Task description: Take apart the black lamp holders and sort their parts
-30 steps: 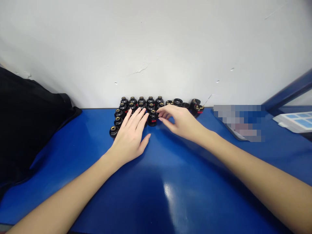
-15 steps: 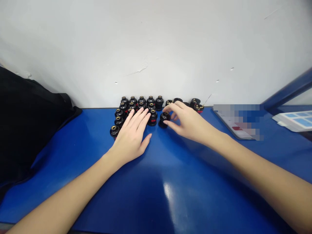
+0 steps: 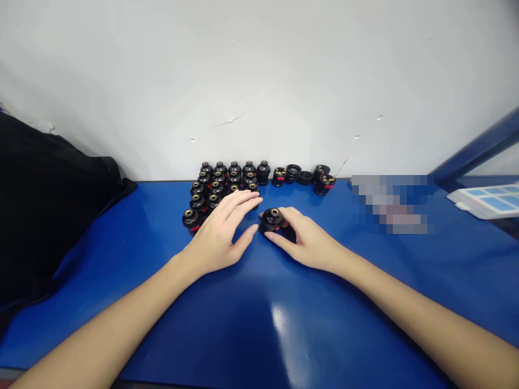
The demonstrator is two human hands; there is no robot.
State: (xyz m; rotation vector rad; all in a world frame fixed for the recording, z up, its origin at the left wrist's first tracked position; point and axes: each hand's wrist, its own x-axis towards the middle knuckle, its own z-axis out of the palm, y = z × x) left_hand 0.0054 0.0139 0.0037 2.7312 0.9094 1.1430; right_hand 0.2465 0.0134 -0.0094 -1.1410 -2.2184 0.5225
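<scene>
My right hand has its thumb and fingers wrapped round a black lamp holder, which stands upright with its brass-ringed hole on top. My left hand is open, fingers stretched over the front right of a block of similar lamp holders. Its thumb points toward the held one, a small gap apart. Red tabs show on some of the block's sides. The left hand hides part of the front rows; whether its fingertips touch them I cannot tell.
Along the wall stand an open lamp holder part with brass contacts, black rings and two more open parts. Black cloth covers the left side. A blurred-out flat item and a white-and-blue box lie right.
My right hand has drawn the lamp holder toward me, away from the block. My left hand has shifted slightly, its fingers less spread across the rows.
</scene>
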